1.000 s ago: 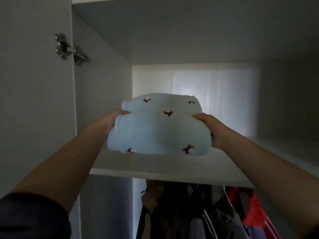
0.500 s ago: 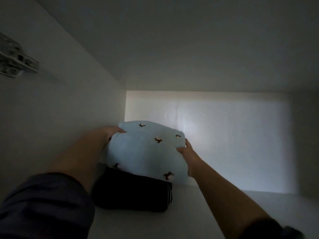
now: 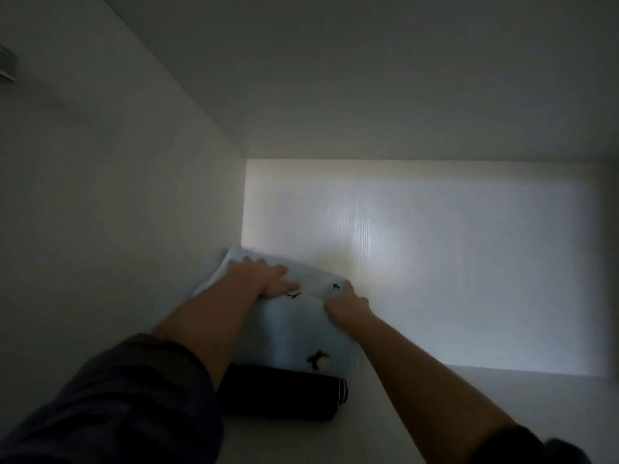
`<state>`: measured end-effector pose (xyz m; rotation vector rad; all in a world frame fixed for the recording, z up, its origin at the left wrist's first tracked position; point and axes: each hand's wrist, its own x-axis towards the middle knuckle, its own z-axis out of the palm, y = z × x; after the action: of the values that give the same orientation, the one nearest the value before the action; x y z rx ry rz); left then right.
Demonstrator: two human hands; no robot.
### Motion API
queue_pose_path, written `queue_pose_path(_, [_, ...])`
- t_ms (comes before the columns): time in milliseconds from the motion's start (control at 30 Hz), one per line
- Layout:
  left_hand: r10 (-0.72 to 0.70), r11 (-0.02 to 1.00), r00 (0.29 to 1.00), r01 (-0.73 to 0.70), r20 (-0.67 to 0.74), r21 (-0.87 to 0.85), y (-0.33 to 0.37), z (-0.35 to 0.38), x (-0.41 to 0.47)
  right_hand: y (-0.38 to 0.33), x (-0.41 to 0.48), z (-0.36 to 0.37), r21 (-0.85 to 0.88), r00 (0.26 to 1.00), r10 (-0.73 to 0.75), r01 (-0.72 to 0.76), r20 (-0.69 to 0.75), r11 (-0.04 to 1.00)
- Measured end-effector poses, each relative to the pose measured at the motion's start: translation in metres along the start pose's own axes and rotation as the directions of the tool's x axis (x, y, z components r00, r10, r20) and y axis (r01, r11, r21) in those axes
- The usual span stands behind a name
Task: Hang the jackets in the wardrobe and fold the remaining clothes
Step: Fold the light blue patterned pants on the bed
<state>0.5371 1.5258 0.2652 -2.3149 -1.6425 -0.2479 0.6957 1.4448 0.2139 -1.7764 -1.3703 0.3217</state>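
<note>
At the far left edge of the frame, upper part, a bit of a metal hinge (image 3: 6, 67) shows on the white wall of the wardrobe. A dark sleeve (image 3: 117, 406) fills the lower left corner, with the bare forearm reaching up and to the right from it. The left hand (image 3: 264, 277) lies flat, fingers straight and a little spread, pressing on top of the blue garment (image 3: 294, 333). This folded light blue piece with small dark motifs sits left of centre in the lower half of the frame, in the back left corner of the shelf (image 3: 552, 396), close to the left wall. It rests on a folded dark garment (image 3: 284, 393), whose front edge sticks out below it. The right hand (image 3: 346, 304) is at the blue garment's right edge with bent fingers; it is blurred, and I cannot tell whether it grips the cloth or only pushes it. To the right, the pale back panel (image 3: 435, 262) is lit.
</note>
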Motion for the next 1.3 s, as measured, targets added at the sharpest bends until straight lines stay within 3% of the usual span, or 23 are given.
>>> queue_pose_path(67, [0.017,0.999,0.996,-0.014,0.088,-0.035,-0.007,0.015,0.009,-0.012,0.009,-0.002,-0.288,0.981,-0.185,0.162,-0.056,0.944])
queue_pose_path(133, [0.081,0.982,0.99,-0.06,0.113,-0.179,-0.016,0.032,0.023,-0.024,0.023,0.001,-0.386,0.952,-0.302,0.3,0.057,0.872])
queue_pose_path(200, [0.152,0.957,0.972,-0.1,0.177,-0.274,-0.021,0.045,0.03,-0.022,0.031,0.018,-0.452,0.938,-0.256,0.339,0.235,0.825])
queue_pose_path(267, [0.194,0.958,0.954,-0.135,0.227,-0.251,-0.023,0.063,0.036,0.0,0.035,0.038,-0.44,0.911,-0.174,0.339,0.373,0.832])
queue_pose_path(433, [0.174,0.953,0.958,-0.106,0.227,-0.285,-0.024,0.075,0.037,0.02,0.032,0.043,-0.461,0.918,-0.168,0.332,0.359,0.823])
queue_pose_path(533, [0.083,0.943,0.997,-0.077,0.005,-0.324,-0.023,0.068,0.022,0.01,0.013,0.035,-0.43,0.934,-0.274,0.35,0.23,0.832])
queue_pose_path(600, [-0.091,0.965,0.971,0.031,-0.222,-0.261,-0.027,0.055,0.008,0.008,-0.004,0.023,-0.411,0.934,-0.308,0.356,0.182,0.839])
queue_pose_path(667, [-0.15,0.975,0.936,0.086,-0.319,-0.206,-0.028,0.042,-0.011,0.008,-0.028,0.008,-0.409,0.931,-0.3,0.363,0.21,0.837])
queue_pose_path(767, [-0.113,0.973,0.921,0.028,-0.372,-0.227,-0.013,0.03,-0.045,0.015,-0.076,-0.02,-0.448,0.917,-0.31,0.394,0.251,0.802])
queue_pose_path(867, [0.011,0.939,0.922,-0.143,-0.388,-0.312,0.016,0.018,-0.09,0.025,-0.138,-0.052,-0.472,0.92,-0.307,0.39,0.246,0.791])
queue_pose_path(1000, [0.146,0.811,0.905,-0.341,-0.4,-0.476,0.063,-0.017,-0.16,0.042,-0.242,-0.1,-0.487,0.939,-0.308,0.343,0.152,0.804])
queue_pose_path(1067, [0.252,0.708,0.857,-0.479,-0.449,-0.519,0.093,-0.035,-0.204,0.053,-0.305,-0.128,-0.504,0.943,-0.328,0.312,0.058,0.805])
queue_pose_path(1167, [0.381,0.554,0.745,-0.658,-0.547,-0.51,0.15,-0.059,-0.295,0.068,-0.41,-0.173,-0.569,0.939,-0.336,0.235,-0.077,0.788])
queue_pose_path(1300, [0.531,0.226,0.556,-0.82,-0.639,-0.526,0.231,-0.074,-0.446,0.091,-0.576,-0.228,-0.591,0.93,-0.226,0.012,-0.291,0.807])
